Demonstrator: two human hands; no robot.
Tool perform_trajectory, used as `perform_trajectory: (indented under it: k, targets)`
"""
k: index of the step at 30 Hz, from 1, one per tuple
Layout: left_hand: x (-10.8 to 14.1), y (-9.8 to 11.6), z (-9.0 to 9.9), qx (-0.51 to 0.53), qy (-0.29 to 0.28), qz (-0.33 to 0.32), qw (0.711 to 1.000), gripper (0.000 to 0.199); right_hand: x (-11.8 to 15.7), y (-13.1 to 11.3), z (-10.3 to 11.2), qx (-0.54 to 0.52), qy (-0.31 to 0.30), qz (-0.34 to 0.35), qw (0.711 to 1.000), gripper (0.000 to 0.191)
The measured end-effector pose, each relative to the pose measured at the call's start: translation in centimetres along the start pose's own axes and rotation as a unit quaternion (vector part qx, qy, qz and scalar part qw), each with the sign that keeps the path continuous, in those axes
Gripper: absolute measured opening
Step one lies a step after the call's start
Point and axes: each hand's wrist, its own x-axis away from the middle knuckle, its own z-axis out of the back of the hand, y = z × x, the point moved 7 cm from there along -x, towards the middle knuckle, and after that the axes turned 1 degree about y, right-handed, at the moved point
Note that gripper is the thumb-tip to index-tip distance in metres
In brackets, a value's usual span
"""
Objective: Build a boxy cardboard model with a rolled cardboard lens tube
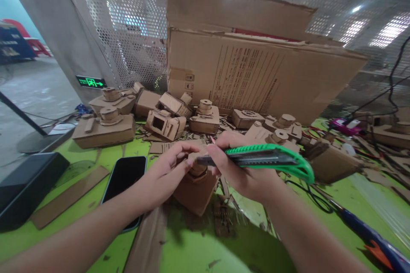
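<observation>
My right hand (235, 164) is closed round a green utility knife (272, 155), its blade pointing left. The blade end lies near the fingertips of my left hand (171, 166), which pinch the top of a small cardboard model camera (196, 194). Round cardboard layers rise from the model under my fingers. Both hands partly cover this upper part, so where the blade touches cannot be made out. Cardboard scraps (224, 217) lie just beneath the hands on the green table (192, 251).
Several finished-looking cardboard cameras (104, 132) stand along the back, before a large carton (256, 76). To the left lie a phone (124, 179), a cardboard strip (70, 196) and a black box (32, 187). A blue-handled tool (368, 230) with an orange trigger lies at right.
</observation>
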Motion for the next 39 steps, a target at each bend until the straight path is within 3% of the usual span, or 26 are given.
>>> perform_trajectory:
  k: [9, 14, 26, 39]
  targets:
    - [-0.2, 0.0, 0.0, 0.037, 0.007, -0.01, 0.999, 0.031, 0.4, 0.1, 0.1, -0.01, 0.022, 0.014, 1.0, 0.03]
    - [0.0, -0.4, 0.2, 0.037, 0.009, -0.001, 0.999, 0.031, 0.2, -0.3, 0.0, 0.016, 0.012, 0.034, 0.999, 0.036]
    - [-0.1, 0.1, 0.0, 0.035, 0.009, -0.002, 0.999, 0.029, 0.2, 0.5, -0.3, -0.025, -0.002, -0.005, 1.0, 0.038]
    - [-0.1, -0.2, 0.0, 0.052, 0.012, 0.043, 0.998, 0.04, -0.8, -1.3, -0.8, 0.024, -0.052, 0.023, 0.998, 0.03]
